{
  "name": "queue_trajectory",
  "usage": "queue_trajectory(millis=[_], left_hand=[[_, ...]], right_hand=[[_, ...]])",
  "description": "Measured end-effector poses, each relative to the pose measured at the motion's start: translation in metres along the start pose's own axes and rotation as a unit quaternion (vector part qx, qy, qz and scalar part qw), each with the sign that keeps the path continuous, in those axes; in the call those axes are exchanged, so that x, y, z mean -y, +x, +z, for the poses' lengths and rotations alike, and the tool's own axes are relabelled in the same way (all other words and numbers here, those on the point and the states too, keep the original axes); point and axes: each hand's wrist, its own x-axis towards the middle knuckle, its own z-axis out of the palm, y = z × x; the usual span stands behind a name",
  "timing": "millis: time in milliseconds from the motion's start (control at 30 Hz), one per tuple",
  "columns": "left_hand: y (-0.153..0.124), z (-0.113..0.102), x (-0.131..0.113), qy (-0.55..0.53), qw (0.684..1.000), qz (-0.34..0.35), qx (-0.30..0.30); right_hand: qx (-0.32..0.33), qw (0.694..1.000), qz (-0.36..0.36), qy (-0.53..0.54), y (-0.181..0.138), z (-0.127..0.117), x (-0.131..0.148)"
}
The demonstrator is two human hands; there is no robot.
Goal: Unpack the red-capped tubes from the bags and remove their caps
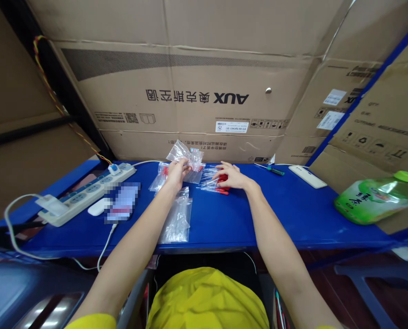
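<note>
Blue table (221,217); clear bag (180,150), crinkled; slender red-ended pieces (210,179), bunched.

Head-worn view, facing forward, angled down, blue tabletop (221,224) near

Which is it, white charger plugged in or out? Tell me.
In: the white charger sits on the power strip, its cable looping away.

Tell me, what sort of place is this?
Probably a makeshift workbench, perhaps in a small workshop, though the wider room is hidden. A blue table is backed by printed cardboard, and a screwdriver lies on it.
</note>
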Motion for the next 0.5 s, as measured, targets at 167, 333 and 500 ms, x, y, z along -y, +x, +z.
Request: queue_trajectory(millis=[167, 333, 500], left_hand=[[0.000, -0.001, 0.000, 0.001, 1.000, -0.002, 0.004], [-0.001, 0.000, 0.002, -0.001, 1.000, -0.004, 0.006], [-0.001, 0.001, 0.004, 0.009, 1.000, -0.007, 0.004]], right_hand=[[-0.044, 0.999, -0.007, -0.004, 0.007, 0.008, 0.008], [-0.098, 0.994, 0.005, -0.042, 0.014, 0.016, 0.013], [-0.146, 0.988, 0.016, -0.036, 0.014, 0.021, 0.013]])
